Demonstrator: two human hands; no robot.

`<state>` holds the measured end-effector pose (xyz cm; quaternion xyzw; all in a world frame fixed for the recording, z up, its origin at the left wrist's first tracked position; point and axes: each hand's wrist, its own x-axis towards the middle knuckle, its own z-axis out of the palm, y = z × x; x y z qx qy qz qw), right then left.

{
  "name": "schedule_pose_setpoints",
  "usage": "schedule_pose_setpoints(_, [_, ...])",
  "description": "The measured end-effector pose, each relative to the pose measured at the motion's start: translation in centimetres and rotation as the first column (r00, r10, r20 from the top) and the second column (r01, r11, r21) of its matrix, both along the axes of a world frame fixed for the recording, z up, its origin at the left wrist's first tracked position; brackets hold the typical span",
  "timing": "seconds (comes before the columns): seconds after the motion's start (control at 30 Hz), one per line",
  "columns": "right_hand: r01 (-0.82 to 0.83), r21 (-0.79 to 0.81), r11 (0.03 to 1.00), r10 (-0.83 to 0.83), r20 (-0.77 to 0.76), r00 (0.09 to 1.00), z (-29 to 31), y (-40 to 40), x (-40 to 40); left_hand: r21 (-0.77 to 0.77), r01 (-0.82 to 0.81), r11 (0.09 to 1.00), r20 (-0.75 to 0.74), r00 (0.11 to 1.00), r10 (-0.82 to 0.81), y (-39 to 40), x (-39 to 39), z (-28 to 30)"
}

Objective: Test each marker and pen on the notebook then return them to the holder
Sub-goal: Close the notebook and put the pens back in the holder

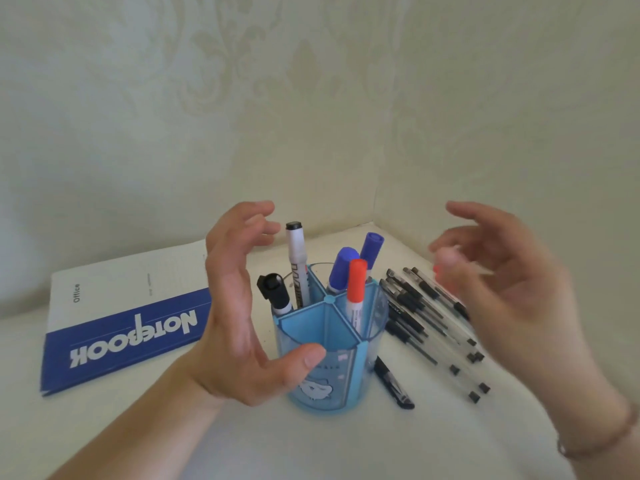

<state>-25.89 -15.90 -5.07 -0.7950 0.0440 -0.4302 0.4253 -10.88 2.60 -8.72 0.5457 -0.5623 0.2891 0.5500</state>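
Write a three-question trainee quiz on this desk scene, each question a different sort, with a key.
1. True or false: the closed blue-and-white notebook lies on the left hand's side of the translucent blue plastic pen holder.
2. Which cap colour appears once among the markers standing in the holder? A black, B blue, C red.
3. Fill in: the clear-barrelled black pens lie on the white ____, below the right hand.

Key: 1 true; 2 C, the red-capped marker; 3 table.

A single head-worn camera looks forward and down, close over the white table (329, 452) corner.
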Motion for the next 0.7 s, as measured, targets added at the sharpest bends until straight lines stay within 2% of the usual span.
schedule_pose_setpoints(0.03, [0.148, -0.036, 0.988, -0.150, -0.065, 0.987, -0.2, -1.7, 0.2, 0.006, -0.014, 1.000, 0.006, 1.000, 0.014, 0.1, 0.1, 0.0])
schedule_pose_setpoints(0.07, [0.283, -0.137, 0.949, -0.306, -0.196, 0.932, -0.5, -3.5, 0.4, 0.016, -0.021, 1.000, 0.004, 1.000, 0.021, 0.1, 0.1, 0.0])
schedule_pose_setpoints(0.1, [0.364, -0.257, 0.895, -0.437, -0.352, 0.828, -1.2, -5.3, 0.6, 0.027, -0.024, 0.999, 0.000, 1.000, 0.024, 0.2, 0.1, -0.1])
schedule_pose_setpoints(0.13, [0.384, -0.361, 0.850, -0.522, -0.480, 0.705, -2.0, -6.9, 0.8, 0.035, -0.028, 0.999, 0.002, 1.000, 0.028, 0.1, 0.1, -0.1])
schedule_pose_setpoints(0.2, [0.345, -0.493, 0.799, -0.600, -0.615, 0.511, -3.4, -8.4, 1.3, 0.024, -0.025, 0.999, 0.010, 1.000, 0.025, -0.1, 0.0, -0.2])
schedule_pose_setpoints(0.27, [0.338, -0.563, 0.754, -0.656, -0.627, 0.420, -4.0, -8.4, 1.6, -0.011, -0.016, 1.000, 0.025, 1.000, 0.016, -0.3, 0.0, -0.3])
schedule_pose_setpoints(0.37, [0.322, -0.634, 0.703, -0.710, -0.605, 0.360, -3.8, -7.6, 1.8, -0.027, -0.016, 1.000, 0.052, 0.998, 0.018, 0.0, 0.2, -0.2])
schedule_pose_setpoints(0.57, [0.184, -0.593, 0.784, -0.621, -0.740, 0.260, -3.6, -7.2, 1.7, 0.025, -0.045, 0.999, 0.031, 0.999, 0.044, 0.1, -0.2, 0.1])
schedule_pose_setpoints(0.63, [0.192, -0.559, 0.807, -0.591, -0.762, 0.266, -3.6, -7.2, 1.7, 0.019, -0.033, 0.999, 0.049, 0.998, 0.032, 0.2, -0.2, 0.1])
schedule_pose_setpoints(0.7, [0.237, -0.536, 0.810, -0.587, -0.737, 0.337, -3.4, -7.2, 1.6, 0.024, -0.014, 1.000, 0.055, 0.998, 0.013, 0.1, -0.1, 0.0])
